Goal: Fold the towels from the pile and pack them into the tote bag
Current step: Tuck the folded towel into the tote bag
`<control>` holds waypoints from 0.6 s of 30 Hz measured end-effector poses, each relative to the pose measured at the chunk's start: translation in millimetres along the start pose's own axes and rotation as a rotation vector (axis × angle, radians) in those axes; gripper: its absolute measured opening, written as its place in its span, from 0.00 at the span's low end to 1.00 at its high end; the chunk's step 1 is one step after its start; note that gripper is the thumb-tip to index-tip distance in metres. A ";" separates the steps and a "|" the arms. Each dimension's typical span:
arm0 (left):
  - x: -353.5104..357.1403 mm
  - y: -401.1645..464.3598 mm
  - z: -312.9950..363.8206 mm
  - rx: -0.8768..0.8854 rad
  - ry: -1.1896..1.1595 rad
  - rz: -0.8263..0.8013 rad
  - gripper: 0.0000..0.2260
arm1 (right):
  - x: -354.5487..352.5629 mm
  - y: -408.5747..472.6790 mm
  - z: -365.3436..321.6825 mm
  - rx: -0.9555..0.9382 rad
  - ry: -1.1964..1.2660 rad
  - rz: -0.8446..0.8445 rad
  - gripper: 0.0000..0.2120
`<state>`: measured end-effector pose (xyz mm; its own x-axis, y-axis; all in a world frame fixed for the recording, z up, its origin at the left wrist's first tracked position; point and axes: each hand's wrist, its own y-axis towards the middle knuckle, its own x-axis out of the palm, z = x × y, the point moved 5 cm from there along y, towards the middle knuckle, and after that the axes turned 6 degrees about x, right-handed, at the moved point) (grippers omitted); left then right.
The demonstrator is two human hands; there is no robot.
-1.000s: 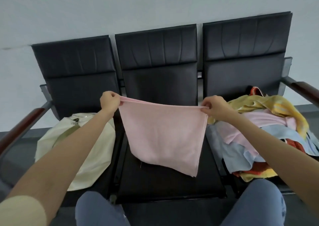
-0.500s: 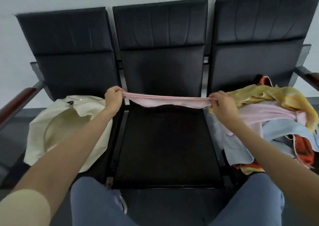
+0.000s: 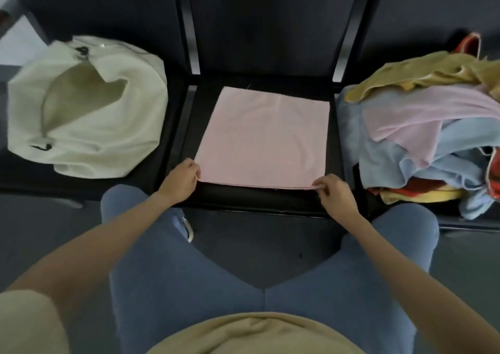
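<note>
Pink towel (image 3: 263,137) lies spread flat on the middle seat (image 3: 259,199) in the head view, and I pinch its two near corners, my left hand (image 3: 180,178) clamped on the left corner and my right hand (image 3: 334,191) on the right one. Cream tote bag (image 3: 86,107) sits open-mouthed on the seat to my left, while the pile of towels (image 3: 422,134), yellow, pink, blue and red, is heaped on the seat to my right, both apart from the pink towel.
</note>
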<state>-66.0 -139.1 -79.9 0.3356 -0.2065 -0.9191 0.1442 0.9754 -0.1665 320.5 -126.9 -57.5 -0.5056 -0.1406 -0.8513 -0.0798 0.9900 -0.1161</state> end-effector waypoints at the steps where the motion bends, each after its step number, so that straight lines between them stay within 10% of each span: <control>1: 2.8 -3.0 -1.2 0.048 0.075 -0.013 0.06 | 1.2 -1.8 1.4 -0.004 0.011 0.005 0.07; 8: 0.8 -6.8 27.3 -0.073 0.357 0.009 0.12 | -4.8 -2.0 16.3 0.107 0.218 0.037 0.06; 18: 59.6 45.3 199.2 0.472 -0.078 0.004 0.21 | -13.7 1.5 23.5 0.057 0.319 -0.021 0.07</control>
<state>145.9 -122.5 -71.1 0.4030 -0.2256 -0.8870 0.5442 0.8383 0.0341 347.5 -123.3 -58.1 -0.7488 -0.1483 -0.6460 -0.0496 0.9844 -0.1686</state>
